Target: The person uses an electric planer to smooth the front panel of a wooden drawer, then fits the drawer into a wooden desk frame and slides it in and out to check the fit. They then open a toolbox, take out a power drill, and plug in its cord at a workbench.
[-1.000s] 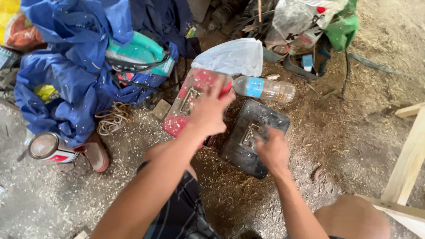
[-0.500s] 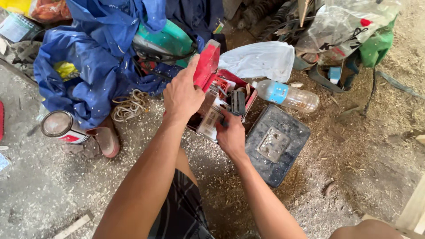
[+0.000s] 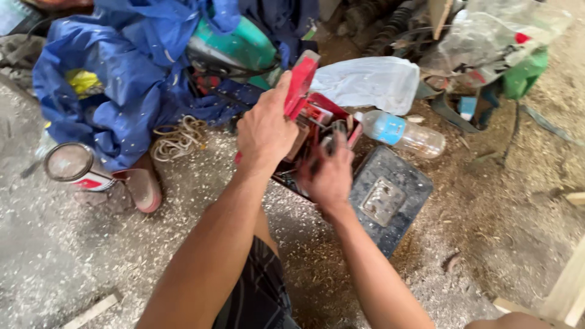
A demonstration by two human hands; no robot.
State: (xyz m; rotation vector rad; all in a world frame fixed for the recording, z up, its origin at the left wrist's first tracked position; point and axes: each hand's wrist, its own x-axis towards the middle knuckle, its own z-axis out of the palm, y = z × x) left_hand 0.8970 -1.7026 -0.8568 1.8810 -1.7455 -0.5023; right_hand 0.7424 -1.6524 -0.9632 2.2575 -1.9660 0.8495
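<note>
A red plastic case lies open on the sawdust-covered ground. My left hand grips its raised red lid and holds it upright. My right hand reaches into the case, fingers among small metal bits and parts; whether it holds one is hidden. A dark grey plastic case with a metal latch lies shut just right of my right hand.
A clear bottle with a blue label and a white plastic bag lie behind the cases. A blue cloth heap covers a green power tool. A tin can, a rope coil, wood pieces at right.
The red lid went from flat under my left hand to raised upright. My right hand left the dark grey case and moved into the open red case.
</note>
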